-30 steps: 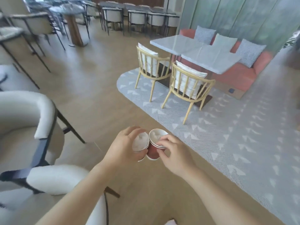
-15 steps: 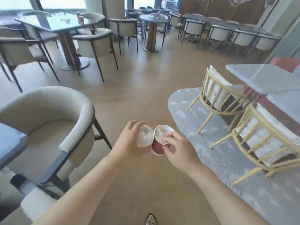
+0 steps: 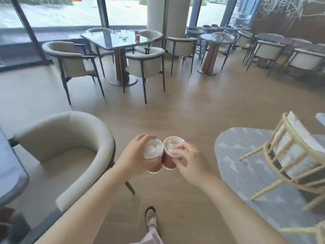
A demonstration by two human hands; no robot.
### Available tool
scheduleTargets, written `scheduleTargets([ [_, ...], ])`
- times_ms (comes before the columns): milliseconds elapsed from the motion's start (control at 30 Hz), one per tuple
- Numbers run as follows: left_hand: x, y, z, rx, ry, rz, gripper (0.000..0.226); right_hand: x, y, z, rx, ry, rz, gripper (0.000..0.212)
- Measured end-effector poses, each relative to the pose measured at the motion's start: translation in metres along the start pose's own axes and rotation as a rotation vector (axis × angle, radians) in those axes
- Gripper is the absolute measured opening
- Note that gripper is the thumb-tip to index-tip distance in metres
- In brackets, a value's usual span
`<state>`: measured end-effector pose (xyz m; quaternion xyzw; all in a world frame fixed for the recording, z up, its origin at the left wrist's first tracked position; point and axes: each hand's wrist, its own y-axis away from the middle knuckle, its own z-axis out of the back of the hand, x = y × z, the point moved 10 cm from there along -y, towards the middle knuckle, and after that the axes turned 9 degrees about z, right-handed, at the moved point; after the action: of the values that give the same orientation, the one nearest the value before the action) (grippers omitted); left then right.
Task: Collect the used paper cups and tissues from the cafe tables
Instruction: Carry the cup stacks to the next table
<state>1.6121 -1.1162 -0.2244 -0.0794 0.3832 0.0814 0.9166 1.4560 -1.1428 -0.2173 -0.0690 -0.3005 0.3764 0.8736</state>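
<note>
Left cup [image 3: 153, 153], tissue-stuffed, gripped in curled left hand [image 3: 133, 157]; right cup [image 3: 169, 162], seemingly a nested pair, pinched at the rim by right hand [image 3: 191, 164]; walls touching. Carrying stage, probably mid-task. Next: walk beyond the fingertips to two red cups [image 3: 137, 37] on rectangular table [image 3: 109, 39], third cup [image 3: 223, 34] on round table [image 3: 216, 39].

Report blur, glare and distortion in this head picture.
Head view: windows overexposed; sky reflections glare on the rectangular table; the wooden chair at right is motion-smeared and lens-bent; the paper cups in the left hand and right hand look fairly sharp.
</note>
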Motion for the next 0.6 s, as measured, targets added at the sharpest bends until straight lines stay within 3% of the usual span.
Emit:
scheduleTargets([
  [267,0.015,-0.182,0.036,-0.094,-0.043,0.019,0.049,-0.075,-0.189,-0.008,0.035,-0.057,0.126,0.023],
  [600,0.043,-0.377,0.013,-0.069,-0.011,0.079,0.057,-0.202,-0.349,-0.033,0.051,-0.102,0.074,0.023],
])
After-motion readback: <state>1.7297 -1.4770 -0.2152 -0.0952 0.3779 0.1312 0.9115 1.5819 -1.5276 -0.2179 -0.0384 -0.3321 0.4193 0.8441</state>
